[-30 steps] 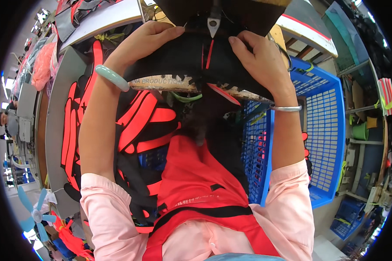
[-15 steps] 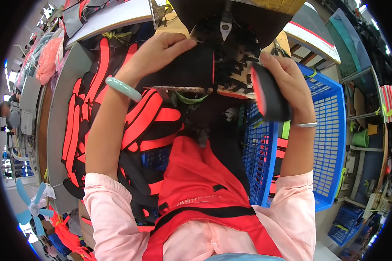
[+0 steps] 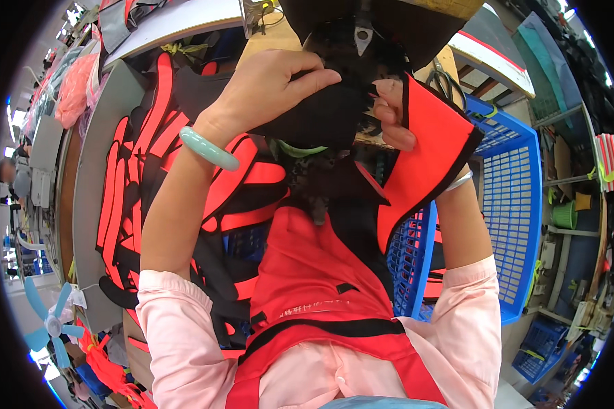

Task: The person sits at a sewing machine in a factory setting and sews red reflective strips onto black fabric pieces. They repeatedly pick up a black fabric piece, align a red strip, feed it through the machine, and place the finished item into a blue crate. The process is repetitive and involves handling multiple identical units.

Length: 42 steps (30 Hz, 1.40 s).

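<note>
My left hand (image 3: 280,85) is closed, thumb against curled fingers, at the far edge of a black fabric sheet (image 3: 320,112) lying under the machine head (image 3: 389,17). A pointed metal part (image 3: 363,37) hangs from the head, just beyond my hands. To the right, my right hand (image 3: 393,116) has its fingers curled round a strip of fabric (image 3: 430,143), bright coral on one face and black on the other. That strip hangs down toward my lap and hides most of the palm. A small coral edge shows beside its lower part.
Coral and black strips (image 3: 242,174) fill a grey-walled bin (image 3: 92,170) at my left. A blue plastic basket (image 3: 512,204) stands at my right, with more strips inside. Scissors (image 3: 447,82) lie beside the machine. A red apron (image 3: 314,279) covers my lap.
My right hand has moved left toward the machine, and the strip in it has unfolded to show its coral face. My left hand has shifted slightly right along the black sheet.
</note>
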Motion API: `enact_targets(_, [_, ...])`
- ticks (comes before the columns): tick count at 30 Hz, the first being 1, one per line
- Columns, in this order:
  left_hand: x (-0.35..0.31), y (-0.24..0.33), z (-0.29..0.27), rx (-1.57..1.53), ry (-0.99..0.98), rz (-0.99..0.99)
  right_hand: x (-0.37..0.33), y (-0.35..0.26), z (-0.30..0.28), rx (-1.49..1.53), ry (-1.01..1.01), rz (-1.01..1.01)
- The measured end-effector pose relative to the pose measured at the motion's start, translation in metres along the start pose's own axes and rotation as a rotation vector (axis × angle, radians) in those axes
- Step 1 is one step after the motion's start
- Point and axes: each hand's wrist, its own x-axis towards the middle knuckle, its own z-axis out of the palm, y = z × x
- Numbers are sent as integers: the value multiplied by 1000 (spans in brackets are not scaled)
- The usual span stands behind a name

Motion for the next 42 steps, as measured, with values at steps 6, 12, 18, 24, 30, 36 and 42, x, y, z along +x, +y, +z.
enact_targets(6, [6, -8, 1, 4, 6, -25, 17, 6, -5, 74, -10, -30])
enact_targets(12, [19, -31, 7, -110, -13, -29, 36, 11, -15, 200, -136, -66])
enact_targets(18, [28, -43, 11, -201, -35, -97, 39, 4, 1, 185, -74, -117])
enact_targets(24, [31, -50, 17, -311, 3, -151, 55, 3, -11, 272, -233, -104])
enact_targets(30, [37, -49, 20, -346, -6, -270, 64, 8, -17, 268, -253, -156])
enact_targets(36, [19, -56, 8, -337, 89, -206, 35, -10, -15, 30, -36, -198])
enact_targets(42, [-24, -31, -2, -288, -19, -118, 2, 44, -55, -610, 132, -51])
